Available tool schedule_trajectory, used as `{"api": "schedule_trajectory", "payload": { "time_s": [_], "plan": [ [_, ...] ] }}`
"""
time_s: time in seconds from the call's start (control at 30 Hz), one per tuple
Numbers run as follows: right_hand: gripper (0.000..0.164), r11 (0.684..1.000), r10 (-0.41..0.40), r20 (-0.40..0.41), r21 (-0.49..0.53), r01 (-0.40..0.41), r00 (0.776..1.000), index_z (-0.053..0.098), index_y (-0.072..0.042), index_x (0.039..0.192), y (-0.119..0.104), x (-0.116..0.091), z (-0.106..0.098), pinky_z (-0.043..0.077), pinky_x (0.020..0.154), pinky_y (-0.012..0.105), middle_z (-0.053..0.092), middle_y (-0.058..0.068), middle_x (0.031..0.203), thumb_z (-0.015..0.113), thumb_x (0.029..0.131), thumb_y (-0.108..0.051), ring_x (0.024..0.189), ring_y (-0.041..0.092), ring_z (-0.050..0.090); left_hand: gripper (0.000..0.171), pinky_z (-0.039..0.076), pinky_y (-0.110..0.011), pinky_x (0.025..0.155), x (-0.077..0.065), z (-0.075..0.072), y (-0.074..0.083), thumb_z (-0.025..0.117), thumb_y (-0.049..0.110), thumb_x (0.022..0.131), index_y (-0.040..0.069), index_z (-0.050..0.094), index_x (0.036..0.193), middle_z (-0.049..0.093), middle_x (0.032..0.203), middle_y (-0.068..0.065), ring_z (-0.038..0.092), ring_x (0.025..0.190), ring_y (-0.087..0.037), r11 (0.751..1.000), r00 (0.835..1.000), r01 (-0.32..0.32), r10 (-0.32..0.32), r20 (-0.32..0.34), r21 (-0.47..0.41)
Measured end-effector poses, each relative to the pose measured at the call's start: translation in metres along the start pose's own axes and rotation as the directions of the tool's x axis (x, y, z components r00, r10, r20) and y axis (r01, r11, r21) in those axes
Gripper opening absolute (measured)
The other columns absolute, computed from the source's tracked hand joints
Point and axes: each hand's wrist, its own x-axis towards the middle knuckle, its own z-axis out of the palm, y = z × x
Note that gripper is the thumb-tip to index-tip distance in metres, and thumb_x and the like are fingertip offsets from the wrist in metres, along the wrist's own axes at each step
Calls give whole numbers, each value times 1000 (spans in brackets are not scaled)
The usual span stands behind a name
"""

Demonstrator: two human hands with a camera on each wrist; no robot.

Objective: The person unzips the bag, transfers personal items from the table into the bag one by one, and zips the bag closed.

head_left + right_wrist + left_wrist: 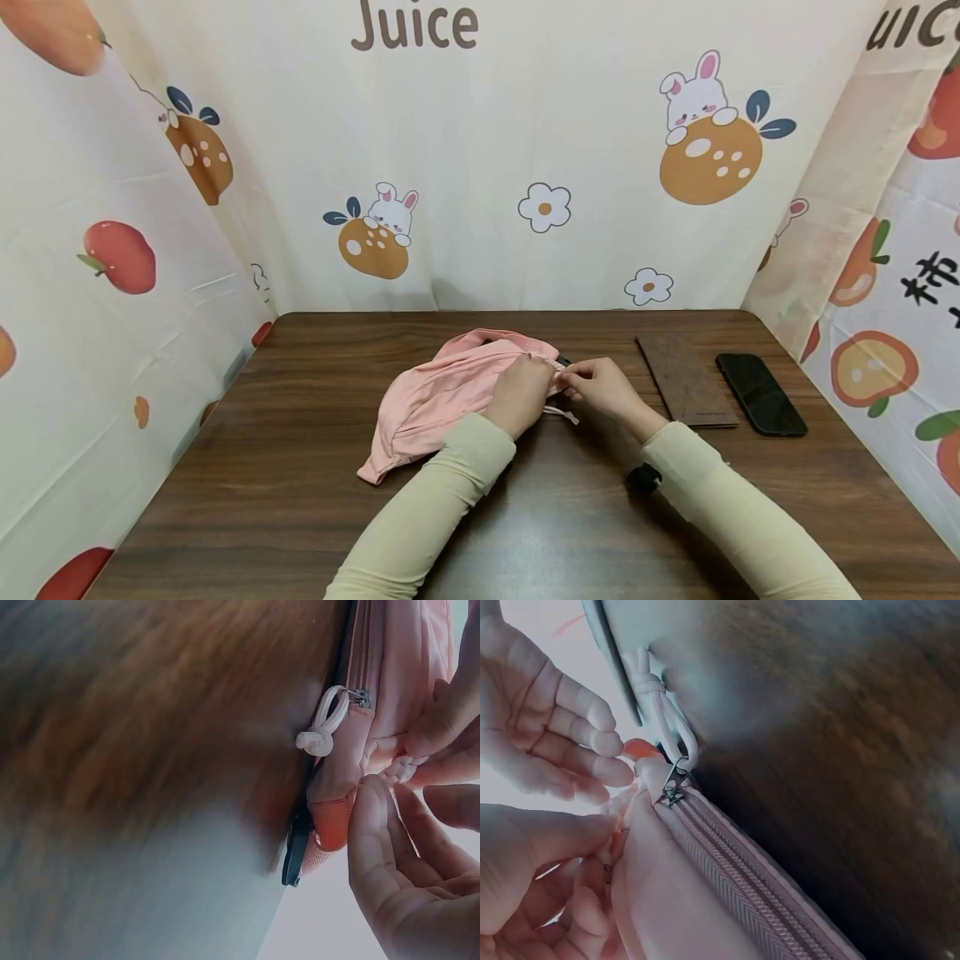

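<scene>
A pink waist bag (pixel 442 392) lies on the table, its strap looped at the back. My left hand (pixel 521 392) is at the bag's right end; in the right wrist view its thumb and finger pinch a pale knotted zipper cord (pixel 403 769). My right hand (pixel 606 387) is just beside it, fingertips at the cord and thumb held apart, as the right wrist view shows (pixel 420 870). A second, looped zipper cord (pixel 664 712) hangs free from a metal slider (pixel 675 784) on a closed-looking zipper (pixel 735 870). A black buckle (pixel 295 847) pokes out below the bag's end.
On the wooden table (pixel 300 517), to the right, lie a brown flat notebook-like item (pixel 686 383) and a black phone (pixel 761 394). A printed curtain (pixel 480 125) encloses the back and both sides. A black band (pixel 643 478) is at the right wrist.
</scene>
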Motion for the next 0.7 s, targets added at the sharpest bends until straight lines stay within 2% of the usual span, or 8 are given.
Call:
{"api": "schedule_trajectory", "payload": {
  "time_s": [0.2, 0.27, 0.37, 0.5, 0.6, 0.7],
  "plan": [
    [25, 999, 37, -19, -25, -37, 999, 70, 8, 108, -1, -1, -2, 59, 76, 40, 73, 23, 98, 58, 96, -10, 84, 29, 72, 10, 54, -31, 64, 2, -2, -2, 64, 15, 92, 13, 71, 86, 69, 79, -2, 68, 77, -18, 997, 999, 50, -50, -7, -63],
    [24, 999, 24, -16, -33, -24, 1000, 70, 8, 107, -1, -1, -3, 59, 76, 40, 73, 21, 97, 59, 96, -10, 83, 28, 72, 10, 53, -31, 62, 3, -4, -3, 63, 15, 92, 12, 71, 87, 68, 79, -3, 68, 76, -19, 992, 998, 66, -67, -1, -106],
    [21, 998, -17, -21, -68, 16, 1000, 72, 6, 104, -2, 0, -2, 58, 70, 33, 73, 17, 90, 60, 94, -8, 77, 20, 68, 7, 53, -32, 62, 3, -8, -6, 63, 13, 91, 11, 70, 88, 69, 80, -4, 68, 77, -20, 978, 995, 94, -97, -4, -189],
    [18, 982, -93, -28, -169, 87, 995, 74, 3, 100, -2, 5, -1, 49, 64, 21, 72, 12, 86, 63, 91, -7, 73, 9, 58, 6, 53, -32, 67, 3, -11, -10, 64, 11, 89, 11, 70, 90, 70, 82, -3, 67, 79, -20, 957, 991, 121, -131, -18, -262],
    [17, 967, -132, -26, -222, 123, 991, 75, 1, 100, -3, 8, 1, 46, 66, 21, 74, 12, 90, 64, 90, -7, 75, 9, 56, 9, 53, -33, 72, 2, -13, -13, 66, 11, 87, 10, 71, 94, 71, 85, -3, 67, 82, -20, 949, 990, 129, -141, -21, -288],
    [17, 960, -152, -15, -242, 144, 988, 75, 0, 101, -4, 12, 3, 47, 69, 24, 74, 12, 93, 65, 89, -8, 78, 12, 58, 10, 52, -32, 71, 0, -13, -16, 67, 11, 86, 8, 70, 95, 71, 84, -2, 66, 79, -18, 936, 988, 136, -151, -20, -325]
  ]
}}
